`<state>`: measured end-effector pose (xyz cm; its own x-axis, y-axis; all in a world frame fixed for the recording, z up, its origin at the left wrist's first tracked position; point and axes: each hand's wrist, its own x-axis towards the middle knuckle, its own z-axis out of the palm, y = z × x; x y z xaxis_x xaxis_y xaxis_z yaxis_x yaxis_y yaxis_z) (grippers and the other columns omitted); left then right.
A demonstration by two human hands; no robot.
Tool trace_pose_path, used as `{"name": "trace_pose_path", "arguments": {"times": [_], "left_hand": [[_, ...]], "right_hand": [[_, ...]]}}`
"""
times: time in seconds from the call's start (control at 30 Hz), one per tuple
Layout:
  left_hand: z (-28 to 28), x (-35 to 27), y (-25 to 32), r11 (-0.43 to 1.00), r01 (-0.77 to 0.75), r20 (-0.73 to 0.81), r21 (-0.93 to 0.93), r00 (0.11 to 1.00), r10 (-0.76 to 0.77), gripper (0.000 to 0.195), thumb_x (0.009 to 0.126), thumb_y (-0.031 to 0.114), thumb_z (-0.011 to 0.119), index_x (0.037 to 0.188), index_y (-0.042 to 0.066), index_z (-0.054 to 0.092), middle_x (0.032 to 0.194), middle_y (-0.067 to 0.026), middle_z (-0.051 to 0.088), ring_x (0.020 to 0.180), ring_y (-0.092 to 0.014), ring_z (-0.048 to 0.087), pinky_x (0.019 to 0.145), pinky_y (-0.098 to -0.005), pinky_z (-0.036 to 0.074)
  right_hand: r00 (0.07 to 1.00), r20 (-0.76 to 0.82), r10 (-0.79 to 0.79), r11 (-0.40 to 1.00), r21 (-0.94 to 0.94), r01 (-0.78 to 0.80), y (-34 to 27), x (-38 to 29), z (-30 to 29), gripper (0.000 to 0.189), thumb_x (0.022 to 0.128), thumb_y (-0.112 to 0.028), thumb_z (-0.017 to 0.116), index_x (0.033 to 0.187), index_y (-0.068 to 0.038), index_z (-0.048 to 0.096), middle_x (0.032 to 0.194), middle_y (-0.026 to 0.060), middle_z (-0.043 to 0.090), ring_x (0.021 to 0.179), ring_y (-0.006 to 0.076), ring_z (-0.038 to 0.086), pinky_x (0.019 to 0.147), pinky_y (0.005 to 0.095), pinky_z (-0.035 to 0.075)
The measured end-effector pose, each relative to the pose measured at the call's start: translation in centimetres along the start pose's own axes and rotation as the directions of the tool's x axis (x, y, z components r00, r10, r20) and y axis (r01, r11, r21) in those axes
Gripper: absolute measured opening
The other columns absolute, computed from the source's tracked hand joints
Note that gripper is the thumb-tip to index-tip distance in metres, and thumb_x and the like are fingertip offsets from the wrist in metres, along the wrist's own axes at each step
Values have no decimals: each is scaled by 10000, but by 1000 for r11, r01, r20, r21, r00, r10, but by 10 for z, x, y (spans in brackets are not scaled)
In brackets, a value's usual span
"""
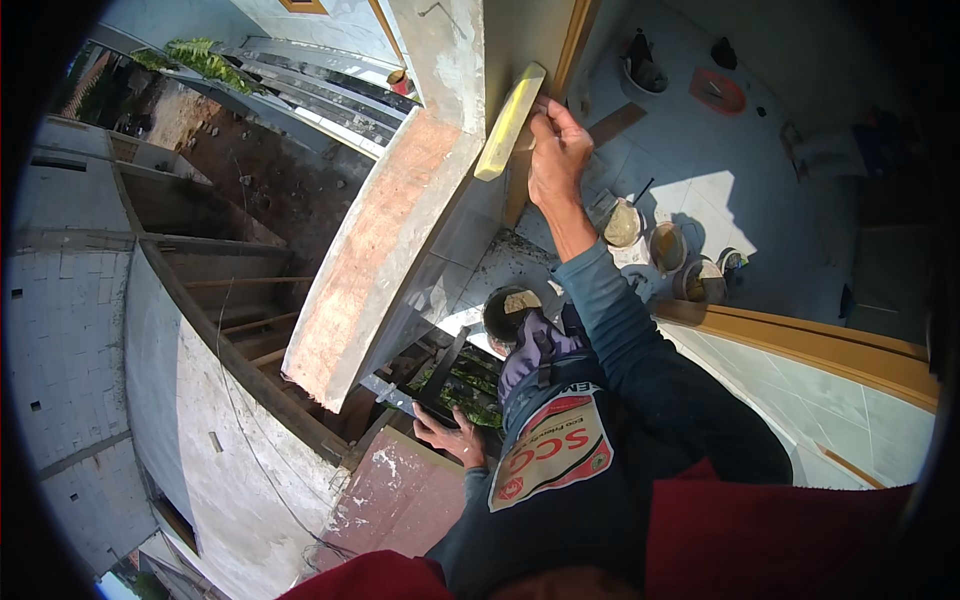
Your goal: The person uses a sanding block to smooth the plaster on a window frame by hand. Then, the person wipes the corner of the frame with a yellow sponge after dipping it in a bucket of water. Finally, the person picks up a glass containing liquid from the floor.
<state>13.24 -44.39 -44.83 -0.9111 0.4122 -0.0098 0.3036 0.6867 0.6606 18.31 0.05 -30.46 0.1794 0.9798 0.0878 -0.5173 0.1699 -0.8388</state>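
Observation:
My right hand [559,146] is raised, its fingers closed behind a long yellow block that looks like a plasterer's float [510,124]. The float is tilted and lies close to a plastered wall edge [525,41]; I cannot tell whether they touch. Just left of it is a curved ledge [382,255] with a rough pinkish surface and grey cement borders. Lower down, my left hand [454,435] is at a grey metal rail [390,394], fingers spread. Whether it grips the rail is unclear.
A dark bucket [510,311] stands beside my legs. Several mortar-stained buckets [667,247] and a red basin [718,91] are on the tiled floor. To the left, a drop opens below the ledge, towards an unfinished block wall [67,337]. A wooden door frame [795,337] crosses at right.

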Motion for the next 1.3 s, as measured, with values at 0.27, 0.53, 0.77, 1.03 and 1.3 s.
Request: {"name": "trace_pose_path", "arguments": {"times": [0.27,0.53,0.77,1.03,1.3], "left_hand": [[-2,0,10,999,-9,7,34,1000,9,824,844,172,690,1574,125,308,1412,-289,339,1286,-461,384,1090,-548,295],[-1,0,-2,1000,-14,-13,15,1000,14,836,821,160,705,1567,128,327,1396,-293,354,1268,-474,402,1078,-550,319],[-1,0,3,1000,-24,-10,14,1000,24,831,827,176,702,1566,124,326,1386,-302,363,1255,-475,409,1075,-536,335],[-1,2,0,998,-42,-1,40,999,42,818,842,200,692,1569,128,323,1385,-308,359,1253,-483,415,1072,-541,335],[-5,1,6,999,-19,23,33,1000,19,833,850,177,684,1582,134,288,1427,-316,324,1309,-487,365,1105,-562,279]], "right_hand": [[973,39,226,973,-53,-224,43,-13,-72,311,919,73,553,1222,58,620,1091,88,684,981,136,642,901,259,486],[976,-84,201,970,155,-187,57,-9,-29,327,894,96,527,1209,85,614,1148,106,673,1032,154,629,958,264,458],[998,55,42,948,313,-57,-40,-4,33,312,900,81,510,1204,94,579,1112,116,663,994,162,648,923,289,514],[950,246,193,907,323,-268,-38,-15,-42,394,940,17,478,1326,-3,555,1235,136,670,1131,235,670,1014,389,533],[809,445,384,610,536,-584,2,-12,-81,349,936,-10,516,1277,11,582,1259,155,648,1166,258,639,1008,415,523]]}}
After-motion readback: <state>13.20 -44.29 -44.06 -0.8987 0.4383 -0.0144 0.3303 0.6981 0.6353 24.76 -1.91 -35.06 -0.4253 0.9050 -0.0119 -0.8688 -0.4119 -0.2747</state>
